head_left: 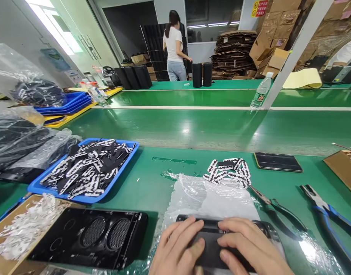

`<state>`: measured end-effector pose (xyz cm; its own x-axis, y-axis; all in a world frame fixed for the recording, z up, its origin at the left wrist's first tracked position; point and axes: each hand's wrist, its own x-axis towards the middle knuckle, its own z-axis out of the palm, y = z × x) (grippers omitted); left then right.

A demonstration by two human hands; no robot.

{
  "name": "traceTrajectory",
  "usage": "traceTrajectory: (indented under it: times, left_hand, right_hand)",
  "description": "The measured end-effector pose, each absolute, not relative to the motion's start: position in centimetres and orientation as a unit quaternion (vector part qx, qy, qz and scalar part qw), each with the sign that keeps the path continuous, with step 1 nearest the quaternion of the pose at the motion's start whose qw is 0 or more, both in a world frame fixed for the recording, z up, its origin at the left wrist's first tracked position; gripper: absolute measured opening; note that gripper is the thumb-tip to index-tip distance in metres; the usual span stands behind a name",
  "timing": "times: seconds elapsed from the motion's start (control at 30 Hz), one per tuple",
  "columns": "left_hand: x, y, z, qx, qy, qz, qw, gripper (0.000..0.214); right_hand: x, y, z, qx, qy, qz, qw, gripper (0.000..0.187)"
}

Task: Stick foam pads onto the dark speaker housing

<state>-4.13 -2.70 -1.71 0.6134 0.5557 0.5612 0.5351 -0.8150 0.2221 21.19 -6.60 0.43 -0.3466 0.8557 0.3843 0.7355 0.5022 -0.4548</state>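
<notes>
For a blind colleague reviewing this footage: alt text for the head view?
Both hands, left hand and right hand, press on a black panel lying on a plastic sheet on a green bench, pliers to the right.

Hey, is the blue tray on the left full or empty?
Full. The blue tray is heaped with black-and-white patterned strips that cover its floor nearly rim to rim; only the blue rim shows.
</notes>
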Motion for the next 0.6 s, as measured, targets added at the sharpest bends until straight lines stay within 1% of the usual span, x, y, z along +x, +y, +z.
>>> traceTrajectory:
  times: [0.07,0.13,0.27,0.4,0.47,0.53,0.6]
  left_hand:
    - [-4.1,-2.9,-0.3,0.886,0.334,0.301,0.112,0.033]
    - [-3.8,-2.5,1.2,0.872,0.353,0.286,0.184,0.028]
    - [-2.7,-1.7,2.5,0.843,0.408,0.261,0.234,0.047]
    - [-1.8,-1.0,2.8,0.801,0.457,0.248,0.296,0.044]
    - [-1.9,-0.2,3.7,0.799,0.456,0.2,0.337,0.042]
    - [-2.4,0.7,4.9,0.808,0.429,0.118,0.385,0.044]
    - [-2.9,1.5,5.9,0.831,0.39,0.035,0.395,0.06]
  right_hand:
    - [20.9,-6.5,0.2,-0.486,-0.813,0.089,0.308,0.019]
    - [20.7,-6.4,0.1,-0.491,-0.81,0.068,0.314,0.017]
    - [20.5,-6.2,-0.2,-0.51,-0.804,0.038,0.304,0.017]
    - [20.2,-6.0,-0.2,-0.507,-0.813,0.052,0.281,0.019]
    - [19.9,-5.9,-0.2,-0.524,-0.802,0.054,0.283,0.018]
    - [19.7,-5.9,-0.1,-0.521,-0.801,0.041,0.292,0.017]
    - [19.7,-5.9,-0.2,-0.507,-0.807,0.027,0.301,0.019]
